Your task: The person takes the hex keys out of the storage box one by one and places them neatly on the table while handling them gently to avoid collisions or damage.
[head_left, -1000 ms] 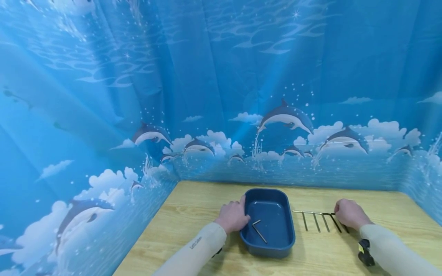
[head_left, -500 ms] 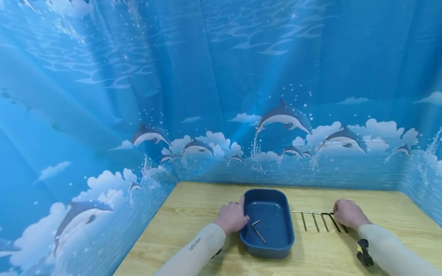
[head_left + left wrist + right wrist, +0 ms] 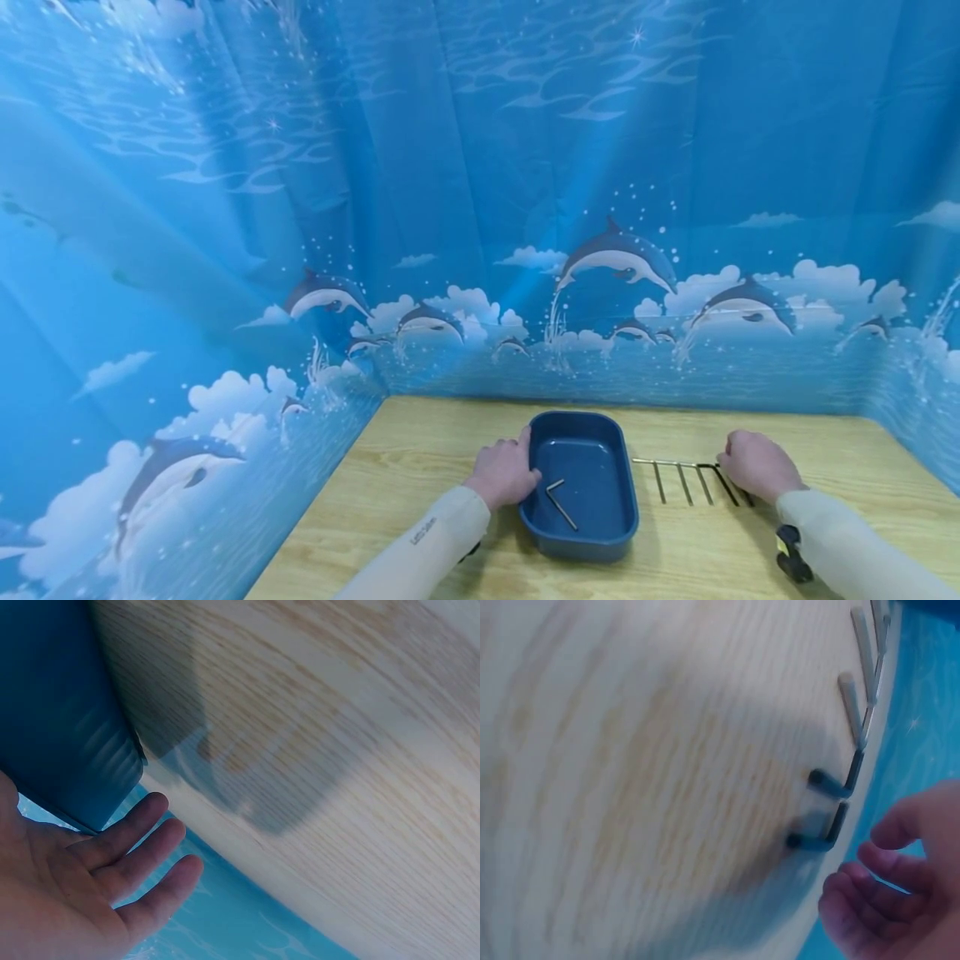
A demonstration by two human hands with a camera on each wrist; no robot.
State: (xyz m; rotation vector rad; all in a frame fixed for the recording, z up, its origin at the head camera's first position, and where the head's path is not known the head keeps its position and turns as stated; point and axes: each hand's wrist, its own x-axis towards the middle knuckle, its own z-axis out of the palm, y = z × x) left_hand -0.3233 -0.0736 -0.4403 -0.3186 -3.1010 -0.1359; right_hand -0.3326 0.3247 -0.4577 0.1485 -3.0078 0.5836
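Observation:
On the wooden table, a dark blue tray (image 3: 581, 549) holds one silver L-shaped hex key (image 3: 562, 507). My left hand (image 3: 501, 473) grips the tray's left rim; in the left wrist view three fingers (image 3: 142, 874) spread outside its wall. To the tray's right, several hex keys stand in a row with their short arms along the back: silver ones (image 3: 684, 485) first, then two black ones. My right hand (image 3: 761, 465) is at the row's right end, fingers curled. In the right wrist view it sits just beyond the last black hex key (image 3: 814, 841), with nothing visible between its fingers.
Behind and to the sides of the table (image 3: 427, 433) hangs a blue curtain (image 3: 480, 208) printed with dolphins and clouds. The table's back edge runs close behind the tray and the row.
My right hand has shifted slightly left at the end of the row. My left hand, the tray and the hex key in it stay in place.

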